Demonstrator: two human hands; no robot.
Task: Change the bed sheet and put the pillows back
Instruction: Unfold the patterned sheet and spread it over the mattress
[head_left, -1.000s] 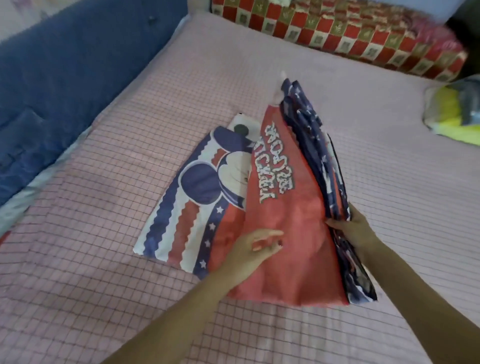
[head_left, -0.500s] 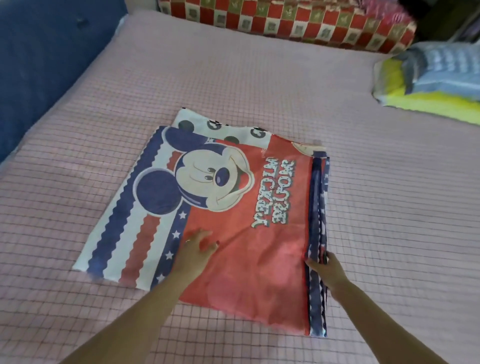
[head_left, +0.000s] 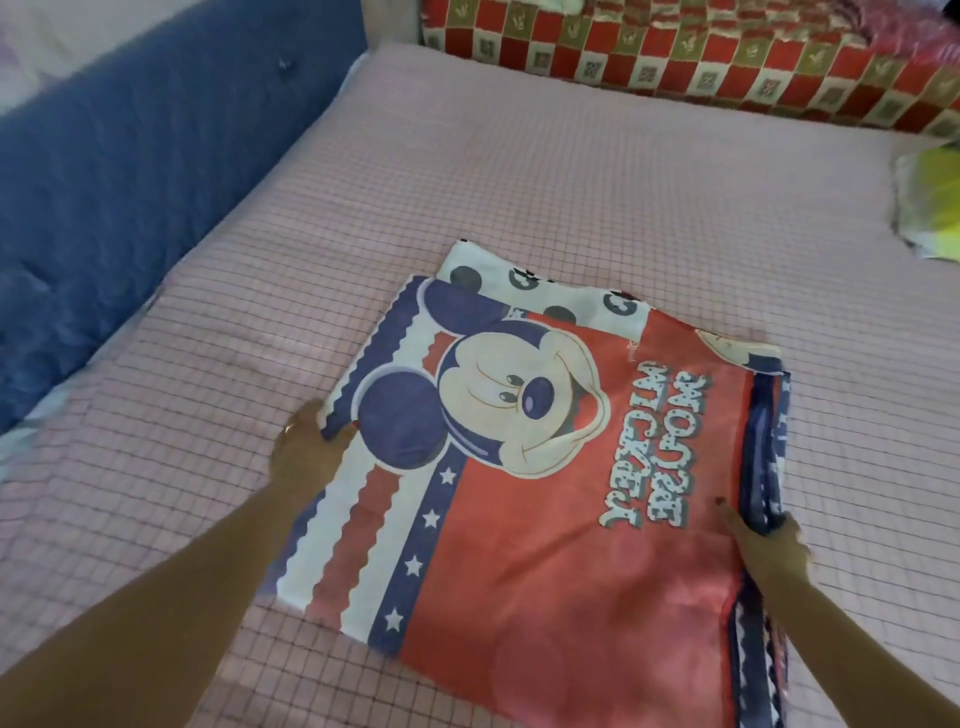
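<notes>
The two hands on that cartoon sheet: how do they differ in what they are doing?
The left hand grips the folded sheet at its striped left edge, at a single layer. The right hand holds the stacked navy folds on the right edge, thumb on top. Both take hold of the same sheet lying on the pink checked mattress.

One folded cartoon-print sheet (head_left: 545, 467) lies on one mattress (head_left: 519, 171) with a pink grid cover. Two hands are in view, the left hand (head_left: 306, 447) and the right hand (head_left: 769, 551). One red checkered cloth (head_left: 701, 57) runs along the far edge, and one blue padded surface (head_left: 130, 156) flanks the left side. One yellow bundle (head_left: 935, 202) shows at the right edge.
</notes>
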